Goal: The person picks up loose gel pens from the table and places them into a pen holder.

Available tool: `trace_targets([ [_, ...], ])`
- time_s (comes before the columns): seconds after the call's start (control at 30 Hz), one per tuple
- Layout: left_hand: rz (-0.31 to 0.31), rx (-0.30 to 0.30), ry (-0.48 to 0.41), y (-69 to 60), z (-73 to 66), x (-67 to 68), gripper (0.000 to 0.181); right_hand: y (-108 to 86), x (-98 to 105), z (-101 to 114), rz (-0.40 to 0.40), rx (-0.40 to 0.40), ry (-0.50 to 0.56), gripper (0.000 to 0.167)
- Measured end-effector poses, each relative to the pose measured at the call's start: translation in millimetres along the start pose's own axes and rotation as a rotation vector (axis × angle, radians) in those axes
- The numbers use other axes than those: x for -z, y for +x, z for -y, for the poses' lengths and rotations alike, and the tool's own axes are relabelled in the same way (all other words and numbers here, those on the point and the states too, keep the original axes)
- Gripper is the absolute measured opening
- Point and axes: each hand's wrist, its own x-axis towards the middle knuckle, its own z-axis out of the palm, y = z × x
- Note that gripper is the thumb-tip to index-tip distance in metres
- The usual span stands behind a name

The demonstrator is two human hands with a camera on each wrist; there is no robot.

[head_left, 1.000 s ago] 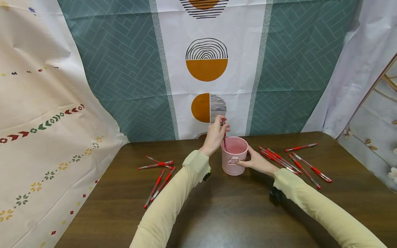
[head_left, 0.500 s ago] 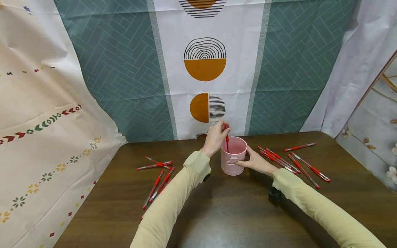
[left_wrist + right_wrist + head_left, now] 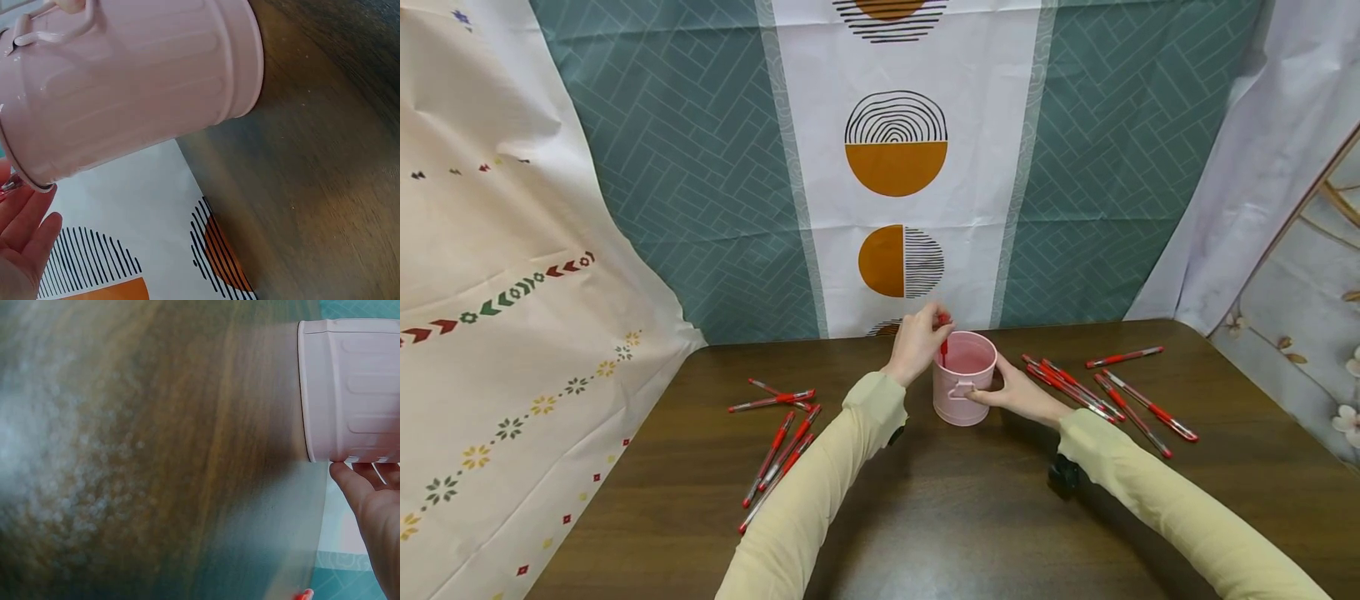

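Observation:
In the head view a pink bucket (image 3: pixel 957 407) stands upright on the table. My left hand (image 3: pixel 916 340) pinches a red pen (image 3: pixel 944 350) at the bucket's left rim, the pen's lower part inside. In the left wrist view that hand (image 3: pixel 26 240) is beside the rim of the bucket (image 3: pixel 144 75). My right hand (image 3: pixel 1018 392) grips the bucket's right side, thumb near the small front handle (image 3: pixel 962 388). The right wrist view shows this hand (image 3: pixel 378 512) against the bucket wall (image 3: pixel 362 394). The bucket's bottom is hidden.
Several red pens (image 3: pixel 778 454) lie on the table (image 3: pixel 925 517) to the left, partly behind my left sleeve. On the right lie several more red pens (image 3: pixel 1067 387), with one pen (image 3: pixel 1124 357) further back. A patterned cloth (image 3: pixel 895 167) hangs behind the table.
My left hand has come down toward the bucket's rim, and the pen it pinches sits lower inside. The right hand keeps its hold on the bucket. The view has shifted slightly.

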Motion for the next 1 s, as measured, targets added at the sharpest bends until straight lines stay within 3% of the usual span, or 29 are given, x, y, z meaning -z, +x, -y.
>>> trace_targets([
  [0.3, 0.03, 0.011, 0.062, -1.1, 4.8, 0.7, 0.018, -3.2, -1.8, 6.7, 0.0, -0.007, 0.016, 0.078],
  [0.53, 0.083, 0.05, 0.015, 0.5, 4.0, 2.5, 0.029, -2.0, -0.1, 5.1, 0.002, -0.01, 0.023, 0.08],
  [0.77, 0.1, 0.066, -0.009, -0.6, 6.3, 1.3, 0.034, 8.3, -1.6, -27.0, -0.03, 0.019, -0.022, 0.083],
  [1.0, 0.08, 0.073, 0.009, 0.7, 6.7, 5.3, 0.034, 8.5, -1.2, -26.6, -0.03, 0.024, -0.006, 0.084],
])
